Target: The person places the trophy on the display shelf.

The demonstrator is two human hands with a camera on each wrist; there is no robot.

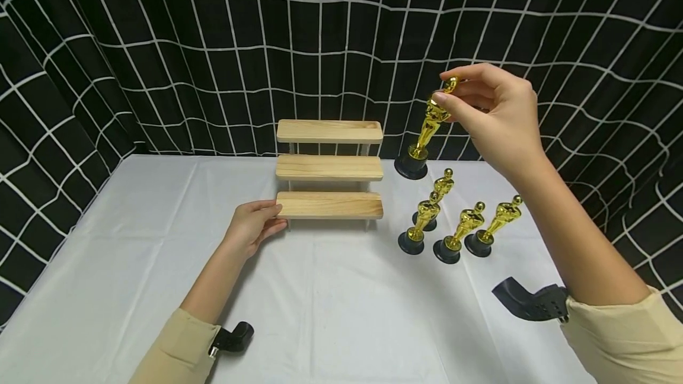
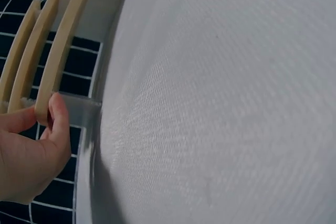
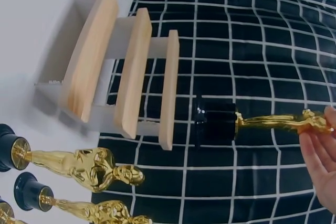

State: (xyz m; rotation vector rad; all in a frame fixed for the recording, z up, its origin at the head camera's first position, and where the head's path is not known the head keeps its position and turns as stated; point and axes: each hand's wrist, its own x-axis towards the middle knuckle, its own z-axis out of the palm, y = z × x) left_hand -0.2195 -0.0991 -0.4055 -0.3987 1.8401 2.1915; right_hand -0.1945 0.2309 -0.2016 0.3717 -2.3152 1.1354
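A three-tier wooden display stand [image 1: 329, 168] with clear supports stands on the white table. At the left end of its lowest shelf [image 1: 329, 205], my left hand [image 1: 252, 227] pinches the board between thumb and fingers, as the left wrist view also shows. My right hand [image 1: 498, 111] grips a gold trophy figurine [image 1: 428, 126] by its head and upper body, in the air right of the stand. The figurine tilts a little, its black round base [image 3: 215, 123] lowest. Several like figurines, among them one gold trophy [image 1: 425, 218], stand upright on the table below the right hand.
A white cloth [image 1: 315, 301] covers the table. Behind and at both sides hangs a black curtain with a white grid [image 1: 331, 34]. Black wrist camera mounts [image 1: 533, 300] are strapped to both sleeves.
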